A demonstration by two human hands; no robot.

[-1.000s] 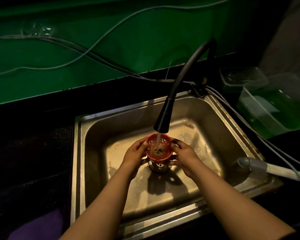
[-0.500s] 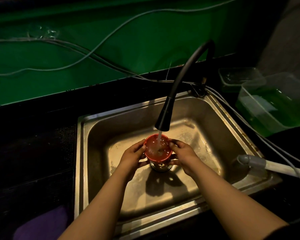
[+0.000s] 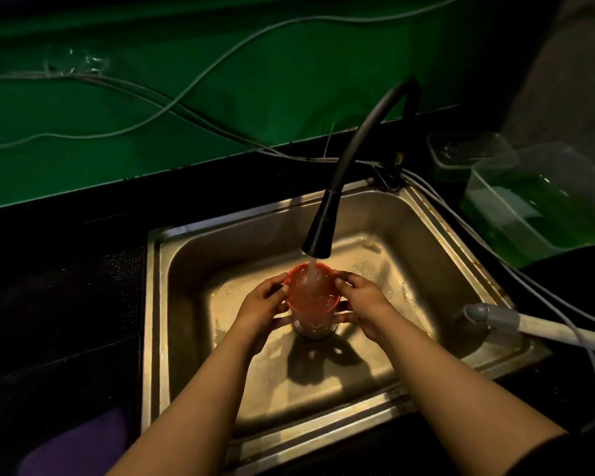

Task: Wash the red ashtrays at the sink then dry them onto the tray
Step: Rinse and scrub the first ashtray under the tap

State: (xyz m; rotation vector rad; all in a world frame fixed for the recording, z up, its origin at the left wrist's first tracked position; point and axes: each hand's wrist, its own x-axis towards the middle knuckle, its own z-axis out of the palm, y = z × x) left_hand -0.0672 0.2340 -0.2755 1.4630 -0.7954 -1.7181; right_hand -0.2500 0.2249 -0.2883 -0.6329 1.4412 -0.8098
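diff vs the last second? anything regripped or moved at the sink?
The round red ashtray tipped a little, its mouth now turned more toward the camera, and the water stream lands nearer its far rim instead of the middle. No regrip: the left hand and right hand hold it on opposite sides as before, over the drain of the steel sink. The black curved faucet keeps running.

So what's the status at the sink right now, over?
Left hand and right hand both grip the red ashtray. Ashtray under running faucet, above the drain. Nothing in the way.
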